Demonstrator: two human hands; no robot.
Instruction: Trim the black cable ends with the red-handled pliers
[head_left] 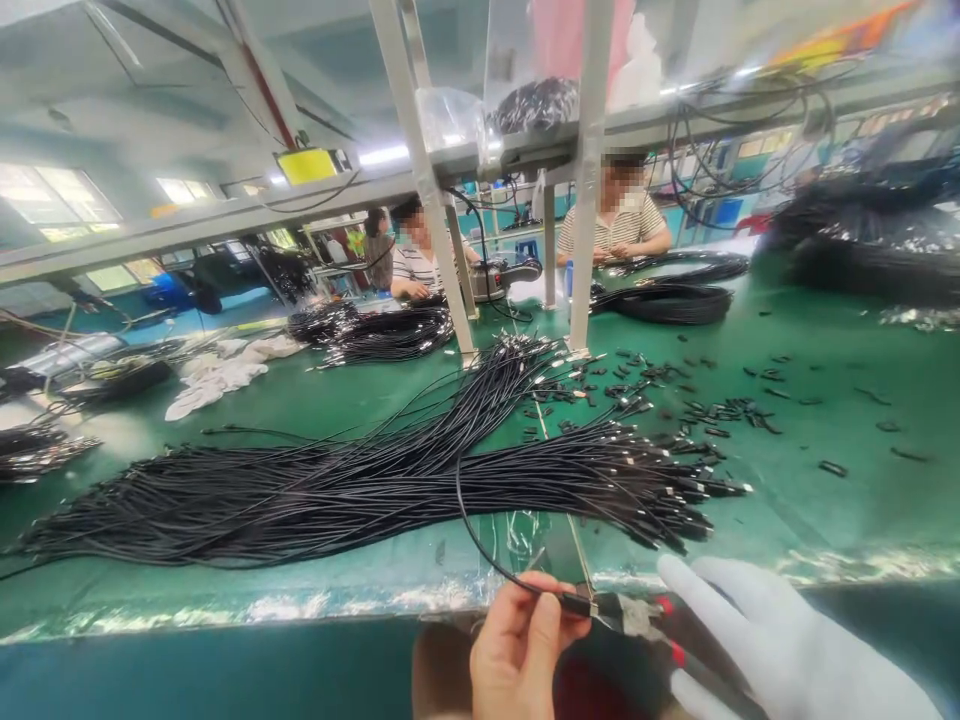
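My left hand [517, 650], bare, pinches the end of a thin black cable [480, 545] at the table's near edge. The cable loops up from the big bundle of black cables [360, 485] lying across the green table [825, 500]. My right hand [780, 645], in a white glove, grips red-handled pliers [637, 615]. Their jaws meet the cable's connector end just right of my left fingers.
Small black caps [705, 410] lie scattered at the right of the bundle. More cable coils [667, 300] and a white cloth [217, 375] sit farther back. Metal frame posts [585, 200] stand mid-table. Two other people [622, 215] work on the far side.
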